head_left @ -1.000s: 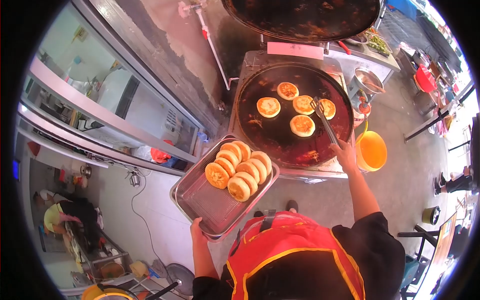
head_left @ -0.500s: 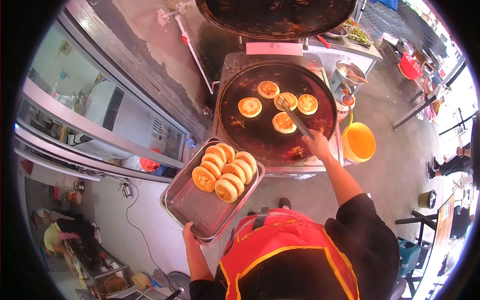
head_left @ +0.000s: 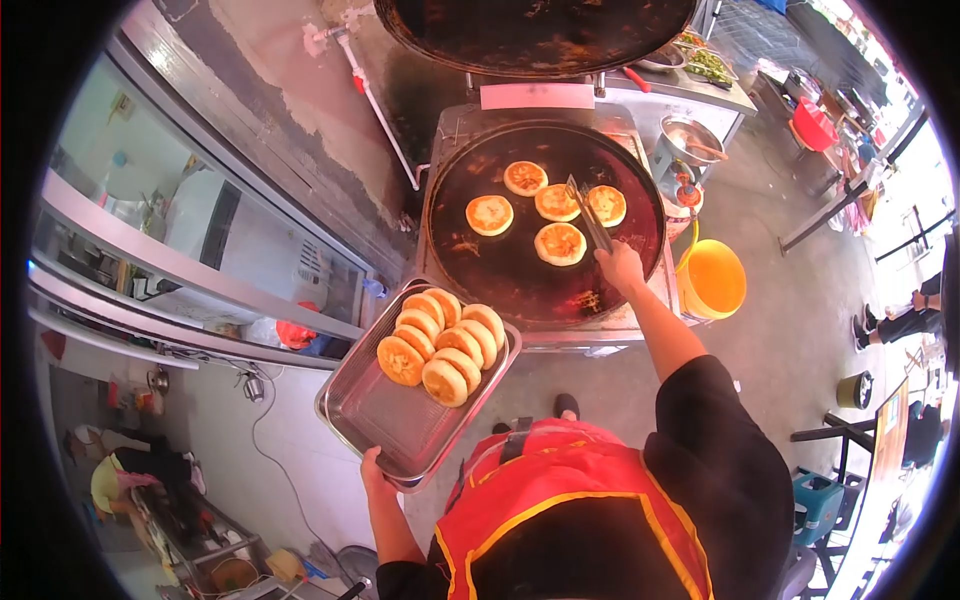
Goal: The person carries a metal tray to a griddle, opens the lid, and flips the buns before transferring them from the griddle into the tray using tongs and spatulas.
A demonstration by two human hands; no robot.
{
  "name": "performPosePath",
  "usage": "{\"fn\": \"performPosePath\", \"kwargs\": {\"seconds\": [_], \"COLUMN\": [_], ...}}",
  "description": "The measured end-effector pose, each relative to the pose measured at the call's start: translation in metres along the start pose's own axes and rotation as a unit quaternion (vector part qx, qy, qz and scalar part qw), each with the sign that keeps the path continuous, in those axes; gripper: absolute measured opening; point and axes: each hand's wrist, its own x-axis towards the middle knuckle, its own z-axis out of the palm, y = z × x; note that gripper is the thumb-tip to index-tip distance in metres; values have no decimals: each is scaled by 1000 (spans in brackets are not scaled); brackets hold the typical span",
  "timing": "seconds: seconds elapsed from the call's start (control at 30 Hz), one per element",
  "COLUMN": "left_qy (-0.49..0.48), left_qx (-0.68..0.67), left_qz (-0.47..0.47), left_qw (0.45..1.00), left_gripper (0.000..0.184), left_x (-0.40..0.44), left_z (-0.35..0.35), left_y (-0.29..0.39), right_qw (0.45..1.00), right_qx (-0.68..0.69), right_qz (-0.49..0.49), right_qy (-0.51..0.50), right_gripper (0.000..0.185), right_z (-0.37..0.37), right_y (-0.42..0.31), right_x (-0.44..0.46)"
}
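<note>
My left hand (head_left: 372,470) grips the near corner of a metal tray (head_left: 400,430), which is tilted beside the griddle. Several round browned flatbreads (head_left: 445,377) lean in two rows at the tray's far end. In my right hand (head_left: 622,264) is a pair of metal tongs (head_left: 592,218), its tips over the griddle between two flatbreads. Several more flatbreads (head_left: 560,244) lie flat on the round dark griddle (head_left: 500,285), golden with brown patches. Whether the tong tips touch a flatbread I cannot tell.
The griddle's raised lid (head_left: 540,35) stands at the back. Right of the griddle are a yellow bucket (head_left: 712,280) and a steel pot (head_left: 690,140). A window frame (head_left: 210,265) runs along the left. People are at the far left and right edges.
The tongs have lifted off the middle flatbread and swung right, toward the gap by the right flatbread. The view has shifted slightly; the tray stays in my left hand.
</note>
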Motion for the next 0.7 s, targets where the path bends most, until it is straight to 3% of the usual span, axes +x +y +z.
{"fn": "performPosePath", "kwargs": {"seconds": [0.17, 0.23, 0.3, 0.4, 0.5, 0.6, 0.63, 0.7], "left_qy": [26, 26, 27, 33, 46, 48, 43, 39], "left_qx": [24, 17, 17, 19, 15, 11, 17, 30], "left_qz": [7, 9, 5, -14, -34, -41, -34, -17], "left_qw": [999, 999, 999, 999, 998, 998, 998, 999], "left_gripper": [50, 50, 51, 52, 52, 52, 52, 52], "left_x": [-4, -1, 4, 6, -3, -7, -5, -4], "left_z": [3, -1, -7, -7, 5, 9, 6, 5], "left_y": [1, -2, -2, -2, 2, 1, 0, 2], "right_qw": [997, 995, 996, 994, 971, 958, 958, 986], "right_qx": [67, 93, 72, -99, -201, -230, -208, -105], "right_qz": [-22, 16, -36, -46, -132, -169, -196, -132], "right_qy": [-9, -34, -38, -22, -17, -14, 29, -8], "right_gripper": [37, 37, 41, 45, 54, 58, 54, 48], "right_z": [-26, -53, -75, -83, -69, -50, -47, -72], "right_y": [-8, -10, 1, 14, 22, 28, 34, 24], "right_x": [-40, -60, -83, -126, -152, -147, -145, -147]}}
